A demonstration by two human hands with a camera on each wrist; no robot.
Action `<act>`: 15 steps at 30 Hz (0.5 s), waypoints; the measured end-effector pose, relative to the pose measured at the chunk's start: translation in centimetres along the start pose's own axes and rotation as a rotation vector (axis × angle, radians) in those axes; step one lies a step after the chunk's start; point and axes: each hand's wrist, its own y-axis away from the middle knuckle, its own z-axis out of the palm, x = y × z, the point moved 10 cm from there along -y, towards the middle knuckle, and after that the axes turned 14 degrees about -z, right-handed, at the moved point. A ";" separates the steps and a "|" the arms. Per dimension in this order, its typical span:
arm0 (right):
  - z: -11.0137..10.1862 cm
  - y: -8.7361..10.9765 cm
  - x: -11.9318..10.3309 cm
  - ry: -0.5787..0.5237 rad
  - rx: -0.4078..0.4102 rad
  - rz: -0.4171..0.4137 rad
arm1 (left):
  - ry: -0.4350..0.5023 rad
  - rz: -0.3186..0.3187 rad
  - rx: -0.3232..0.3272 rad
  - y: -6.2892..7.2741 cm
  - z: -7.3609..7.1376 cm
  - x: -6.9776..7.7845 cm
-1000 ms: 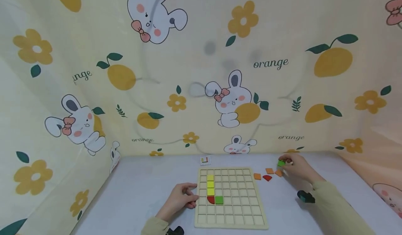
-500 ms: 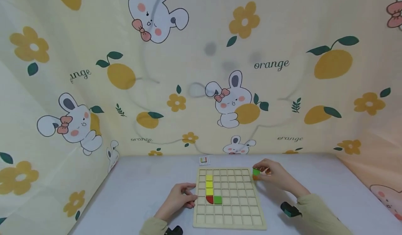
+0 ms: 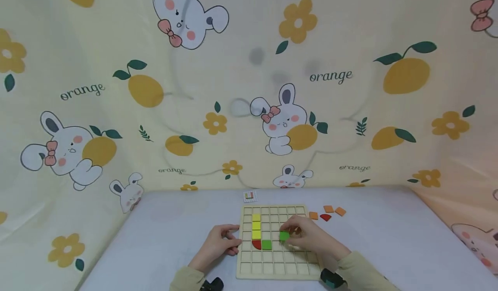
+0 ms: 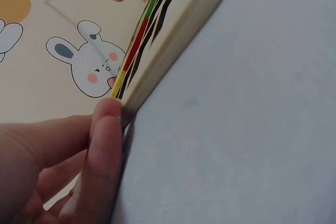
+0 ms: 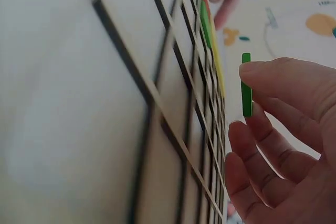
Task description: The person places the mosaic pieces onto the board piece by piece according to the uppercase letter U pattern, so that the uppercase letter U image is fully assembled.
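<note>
My right hand (image 3: 311, 238) pinches a green square tile (image 3: 284, 236) between thumb and fingertips, above the middle of a pale wooden grid board (image 3: 272, 271). The right wrist view shows this held tile (image 5: 246, 85) edge-on, apart from the board. On the board's left part, several yellow square tiles (image 3: 256, 226) form a column. Below them lies a red quarter-round tile (image 3: 256, 244), with another green square tile (image 3: 266, 244) to its right. My left hand (image 3: 218, 245) touches the board's left edge with thumb and forefinger; its other fingers bend loosely.
Three orange square tiles (image 3: 328, 209) and a red rounded wedge tile (image 3: 325, 217) lie on the white table right of the board's far corner. A small pattern card (image 3: 250, 196) lies behind the board. A printed curtain (image 3: 218, 66) encloses the table's back and sides.
My right hand has carried the green square tile leftward and nearer, from the loose tiles at the right to over the board. The left hand has stayed at the board's edge.
</note>
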 end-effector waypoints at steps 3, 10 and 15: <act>1.0 -0.2 0.0 -0.018 -0.019 0.005 | -0.005 -0.003 0.006 0.2 0.0 0.1; 1.7 -0.5 -0.3 -0.018 -0.044 0.030 | -0.002 -0.015 0.003 0.4 0.0 0.1; 1.9 -0.7 -0.7 -0.026 -0.064 0.036 | 0.002 -0.019 0.013 0.4 -0.1 0.1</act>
